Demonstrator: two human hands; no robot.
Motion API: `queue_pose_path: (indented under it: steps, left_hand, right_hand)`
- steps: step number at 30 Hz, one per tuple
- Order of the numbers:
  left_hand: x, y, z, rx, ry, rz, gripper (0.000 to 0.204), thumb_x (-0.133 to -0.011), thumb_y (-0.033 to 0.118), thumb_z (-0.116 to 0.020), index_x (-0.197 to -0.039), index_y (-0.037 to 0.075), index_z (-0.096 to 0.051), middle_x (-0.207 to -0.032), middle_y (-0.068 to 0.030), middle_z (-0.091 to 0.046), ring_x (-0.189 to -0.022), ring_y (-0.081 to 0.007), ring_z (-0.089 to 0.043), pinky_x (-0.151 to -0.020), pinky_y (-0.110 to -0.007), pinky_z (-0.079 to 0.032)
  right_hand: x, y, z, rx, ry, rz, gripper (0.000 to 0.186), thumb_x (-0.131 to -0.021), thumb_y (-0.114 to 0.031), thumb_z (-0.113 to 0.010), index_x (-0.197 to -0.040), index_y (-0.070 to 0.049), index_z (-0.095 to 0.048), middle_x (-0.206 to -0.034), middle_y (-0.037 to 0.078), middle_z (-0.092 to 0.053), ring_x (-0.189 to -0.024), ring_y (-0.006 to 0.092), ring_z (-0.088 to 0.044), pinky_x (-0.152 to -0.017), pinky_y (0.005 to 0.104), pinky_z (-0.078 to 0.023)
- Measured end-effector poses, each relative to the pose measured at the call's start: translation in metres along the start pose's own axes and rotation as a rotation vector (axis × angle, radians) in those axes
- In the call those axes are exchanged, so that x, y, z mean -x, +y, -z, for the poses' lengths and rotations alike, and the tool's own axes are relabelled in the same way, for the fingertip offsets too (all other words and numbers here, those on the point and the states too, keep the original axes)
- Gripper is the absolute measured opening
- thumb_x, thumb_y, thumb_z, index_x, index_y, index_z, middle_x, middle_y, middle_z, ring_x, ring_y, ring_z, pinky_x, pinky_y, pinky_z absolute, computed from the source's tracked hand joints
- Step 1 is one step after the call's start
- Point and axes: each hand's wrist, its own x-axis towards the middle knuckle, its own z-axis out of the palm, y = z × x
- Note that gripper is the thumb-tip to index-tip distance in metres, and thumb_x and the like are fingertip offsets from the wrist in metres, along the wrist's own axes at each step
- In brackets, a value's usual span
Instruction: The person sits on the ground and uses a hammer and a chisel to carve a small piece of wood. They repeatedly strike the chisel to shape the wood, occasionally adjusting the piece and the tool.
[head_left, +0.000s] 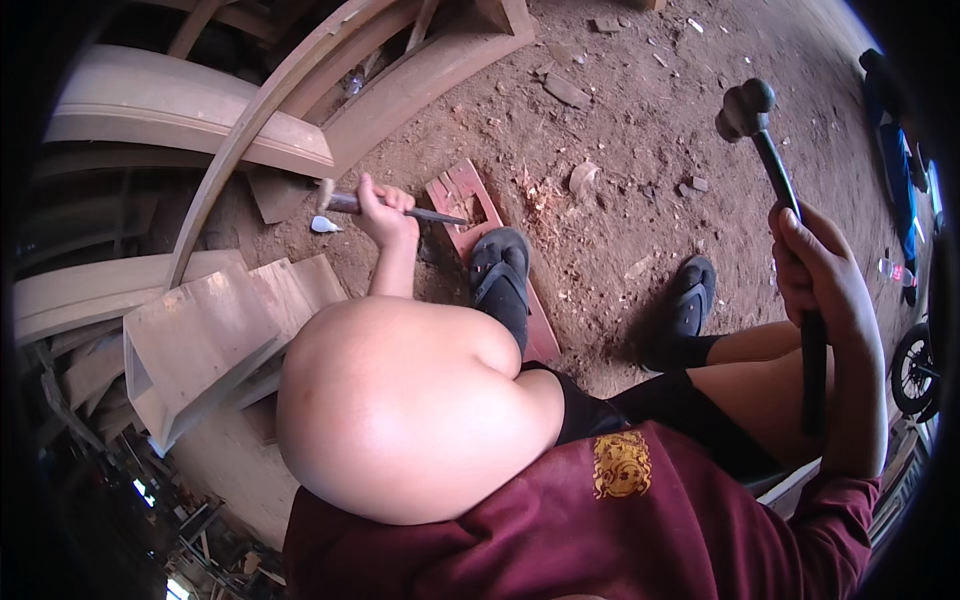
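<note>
Head view: left hand [386, 214] grips a chisel [437, 216], blade rightward at a reddish board [541, 325], upper centre; right hand [822, 268] clasps a hammer [778, 172].

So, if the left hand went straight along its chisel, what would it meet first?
Most likely the reddish board: the chisel in the left hand points at its notched end, though tip contact is unclear.
</note>
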Motion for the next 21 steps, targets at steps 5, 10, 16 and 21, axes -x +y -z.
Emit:
queue_pose_path:
  steps: [5,10,16,21]
  left_hand:
    - [0.018,-0.010,-0.007,-0.016,-0.216,-0.040,0.038,-0.094,0.021,-0.062,-0.064,0.015,-0.039,-0.050,0.0016,-0.039,-0.039,-0.0103,-0.036,-0.040,-0.027,-0.030]
    - [0.019,-0.017,-0.006,-0.038,-0.371,-0.080,0.032,-0.095,0.012,-0.059,-0.068,0.011,-0.041,-0.052,-0.0001,-0.043,-0.041,-0.0096,-0.039,-0.042,-0.027,-0.034]
    - [0.028,-0.025,-0.004,-0.122,-0.445,-0.206,0.020,-0.094,0.004,-0.057,-0.079,0.007,-0.045,-0.054,-0.0015,-0.044,-0.042,-0.0098,-0.040,-0.042,-0.027,-0.036]
    - [0.040,-0.021,-0.010,-0.075,-0.437,-0.203,0.021,-0.094,0.006,-0.057,-0.078,0.008,-0.044,-0.054,-0.0010,-0.044,-0.044,-0.0100,-0.040,-0.043,-0.027,-0.036]
  right_hand:
    - [-0.003,0.000,-0.003,-0.045,0.043,-0.031,0.022,-0.104,-0.035,-0.055,-0.103,-0.013,-0.054,-0.062,-0.010,-0.035,-0.045,-0.0024,-0.028,-0.036,0.0166,-0.020]
    - [-0.001,-0.001,-0.008,0.033,0.007,0.049,0.028,-0.103,-0.038,-0.056,-0.096,-0.010,-0.052,-0.063,-0.009,-0.036,-0.045,-0.0007,-0.030,-0.038,0.0184,-0.025]
    - [-0.001,0.001,-0.011,0.089,-0.060,0.070,0.030,-0.103,-0.038,-0.055,-0.096,-0.009,-0.051,-0.063,-0.009,-0.036,-0.046,-0.0004,-0.031,-0.038,0.0183,-0.027]
    - [-0.001,0.000,-0.015,0.106,-0.051,0.071,0.027,-0.105,-0.036,-0.050,-0.100,-0.010,-0.051,-0.062,-0.009,-0.036,-0.045,-0.0008,-0.030,-0.037,0.0174,-0.026]
